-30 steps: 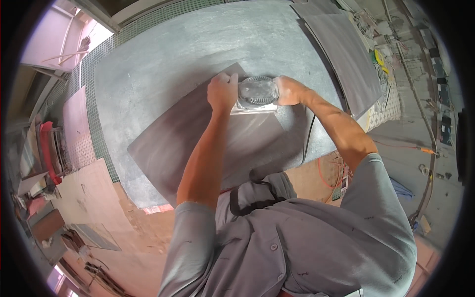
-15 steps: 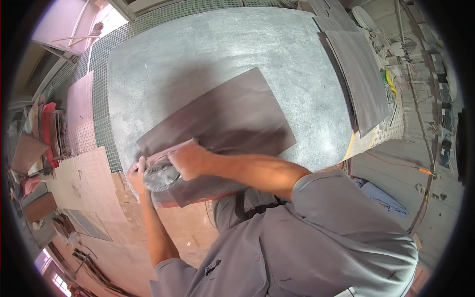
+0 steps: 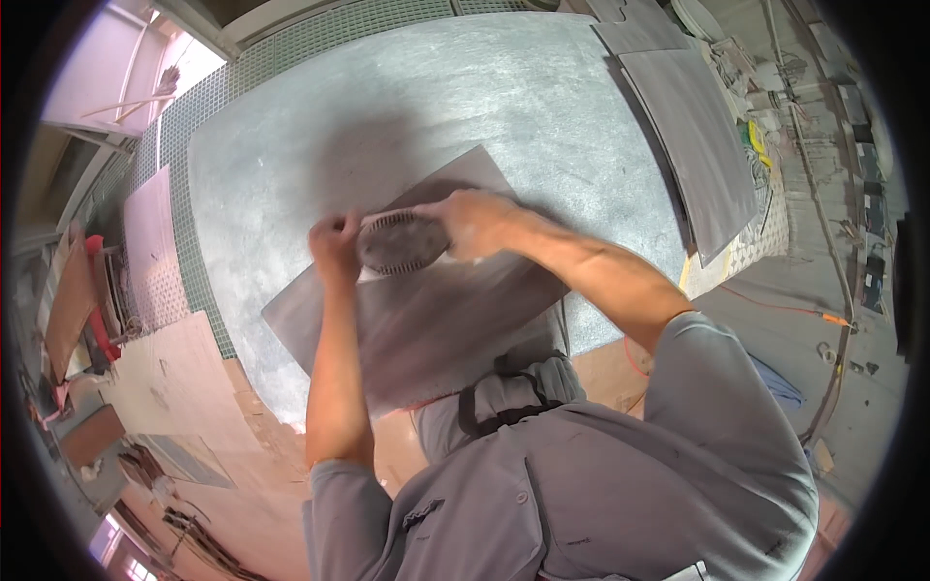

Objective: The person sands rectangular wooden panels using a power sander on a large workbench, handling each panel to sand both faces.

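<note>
Both of my hands hold a sander (image 3: 403,243), which has an oval, dark grey body with ribbed edges. It lies on a flat, dusty grey-brown panel (image 3: 426,334), across the panel's far half. My left hand (image 3: 335,247) is closed around the sander's left end, and my right hand (image 3: 477,225) grips its right end. Motion blurs the fingers a little, and the sander's underside is hidden. The panel sits at an angle on a large pale grey tabletop (image 3: 271,155), and its near edge is close to my body.
More grey-brown panels (image 3: 688,145) lie along the table's right side. Green grating (image 3: 199,228) borders the left. Beyond it are a pale board (image 3: 170,378) and red material (image 3: 94,290). An orange-ended cable (image 3: 833,319) runs on the right.
Both hands and the sander have moved away from me and to the right, from the panel's near left edge to its far half. The panel appears turned somewhat, and my view has shifted slightly.
</note>
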Motion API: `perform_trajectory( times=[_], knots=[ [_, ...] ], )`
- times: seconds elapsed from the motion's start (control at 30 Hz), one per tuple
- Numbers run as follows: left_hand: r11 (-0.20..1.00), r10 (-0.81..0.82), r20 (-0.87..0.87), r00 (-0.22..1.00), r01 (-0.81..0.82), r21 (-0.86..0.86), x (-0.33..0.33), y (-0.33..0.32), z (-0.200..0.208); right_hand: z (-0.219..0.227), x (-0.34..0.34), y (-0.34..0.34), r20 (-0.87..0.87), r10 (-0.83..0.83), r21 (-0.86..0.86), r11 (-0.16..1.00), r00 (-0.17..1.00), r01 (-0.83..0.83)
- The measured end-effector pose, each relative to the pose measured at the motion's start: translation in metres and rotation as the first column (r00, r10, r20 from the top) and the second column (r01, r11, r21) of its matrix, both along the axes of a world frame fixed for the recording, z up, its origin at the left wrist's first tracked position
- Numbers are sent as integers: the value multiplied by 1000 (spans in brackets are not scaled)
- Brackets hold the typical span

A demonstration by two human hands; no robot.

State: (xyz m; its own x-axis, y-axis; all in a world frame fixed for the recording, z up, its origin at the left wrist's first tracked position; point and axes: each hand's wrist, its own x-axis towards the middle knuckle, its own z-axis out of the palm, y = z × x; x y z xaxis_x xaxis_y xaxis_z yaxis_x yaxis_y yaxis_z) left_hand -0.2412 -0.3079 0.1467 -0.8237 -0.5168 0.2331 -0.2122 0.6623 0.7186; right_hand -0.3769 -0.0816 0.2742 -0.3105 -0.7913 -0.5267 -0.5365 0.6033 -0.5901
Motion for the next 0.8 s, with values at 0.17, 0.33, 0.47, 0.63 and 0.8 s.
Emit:
perform_trajectory(
  times=[0.17, 0.33, 0.47, 0.63, 0.8],
  knots=[
    [969, 69, 191, 979, -111, 221, -110, 66, 15, -41, -97, 61, -88, -23, -58, 998, 996, 18],
    [977, 99, 129, 987, -121, 174, -161, 112, 7, -45, -144, 97, -122, -77, -20, 997, 990, 75],
    [955, 128, 165, 978, -166, 246, -123, 97, 16, -36, -113, 75, -203, -29, 53, 998, 979, 41],
    [973, 66, 108, 992, -40, -229, 27, 13, -14, -12, -11, -14, -134, 107, -3, 994, 985, -108],
    [818, 397, 96, 913, -399, 415, 169, -62, 8, -47, 105, -107, -133, 218, -172, 956, 967, -239]
  ],
)
